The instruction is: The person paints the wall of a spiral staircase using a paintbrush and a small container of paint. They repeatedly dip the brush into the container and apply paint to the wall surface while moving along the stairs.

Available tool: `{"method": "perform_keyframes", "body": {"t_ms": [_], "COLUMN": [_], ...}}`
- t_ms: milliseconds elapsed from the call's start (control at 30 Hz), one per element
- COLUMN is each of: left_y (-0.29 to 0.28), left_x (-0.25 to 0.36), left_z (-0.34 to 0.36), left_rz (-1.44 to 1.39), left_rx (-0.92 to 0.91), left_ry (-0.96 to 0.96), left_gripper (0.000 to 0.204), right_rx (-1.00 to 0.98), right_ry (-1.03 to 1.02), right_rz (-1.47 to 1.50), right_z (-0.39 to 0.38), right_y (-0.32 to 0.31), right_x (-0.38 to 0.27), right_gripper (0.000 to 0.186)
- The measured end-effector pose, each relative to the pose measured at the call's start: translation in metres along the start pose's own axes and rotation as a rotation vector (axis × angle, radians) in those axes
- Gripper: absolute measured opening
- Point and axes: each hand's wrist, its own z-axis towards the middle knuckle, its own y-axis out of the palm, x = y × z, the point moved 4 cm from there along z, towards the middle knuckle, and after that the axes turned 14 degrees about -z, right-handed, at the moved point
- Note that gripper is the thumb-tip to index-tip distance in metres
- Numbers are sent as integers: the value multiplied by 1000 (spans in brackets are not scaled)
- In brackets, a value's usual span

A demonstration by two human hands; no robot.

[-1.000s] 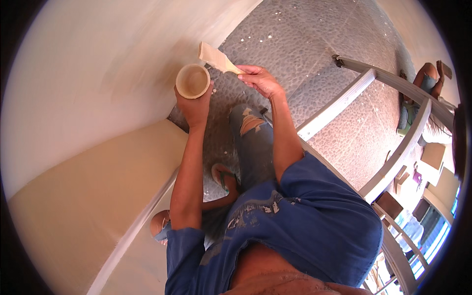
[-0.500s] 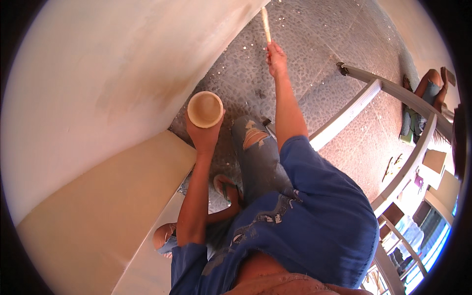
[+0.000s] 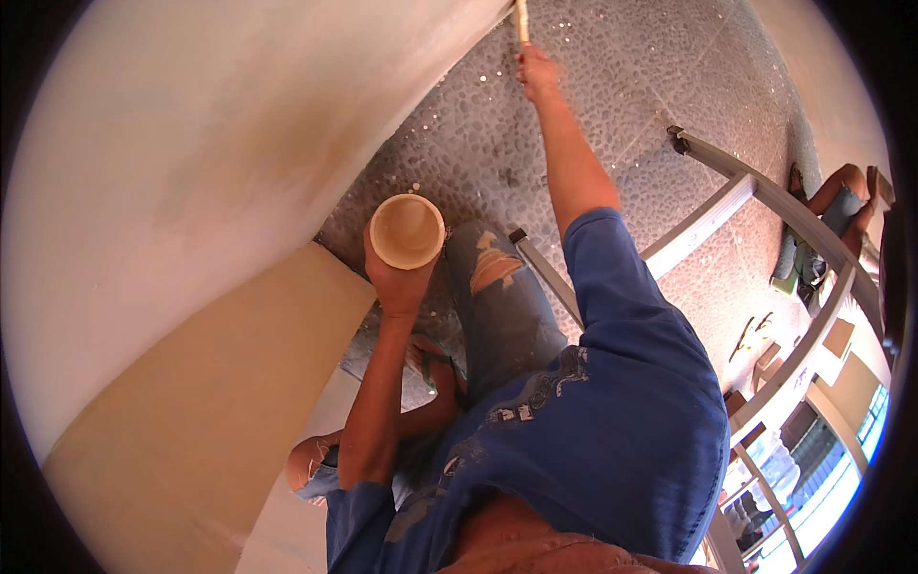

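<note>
My left hand (image 3: 397, 285) is wrapped round a round, cream-coloured paint cup (image 3: 408, 232), held upright beside my knee. Inside the cup is pale paint-like stuff, lower on one side. At the top of the view my outstretched right hand (image 3: 538, 72) grips the pale handle of a paintbrush (image 3: 522, 21). The brush's far end lies by the foot of the white wall (image 3: 239, 143), partly cut off by the picture's rim, so I cannot tell whether it touches. Brownish patches mark the wall.
A metal ladder (image 3: 703, 225) stands at my right on the pebbled floor (image 3: 478, 134). A tan panel or low wall (image 3: 210, 383) meets the white wall at my left. At the far right another person's bent leg (image 3: 843, 196) shows.
My right hand has reached farther away with the brush, toward the top edge. My left hand and the cup have shifted slightly right and nearer in the view.
</note>
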Motion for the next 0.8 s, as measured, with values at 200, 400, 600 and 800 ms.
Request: {"method": "perform_keyframes", "body": {"t_ms": [200,400,600,800], "left_y": [-4,-15,-32,-46], "left_x": [5,2,2,7], "left_z": [-5,-12,-29,-50], "left_rz": [60,44,92,176], "left_rx": [47,35,82,135], "left_ry": [-6,35,5,57], "left_gripper": [81,79,77,80], "right_rx": [31,-164,-316,-424], "right_ry": [-56,23,242,228], "right_rz": [-211,-30,34,-2], "right_z": [-119,-253,-320,-324], "right_y": [72,127,136,121], "right_x": [49,119,115,123], "right_gripper": [38,30,28,35]}}
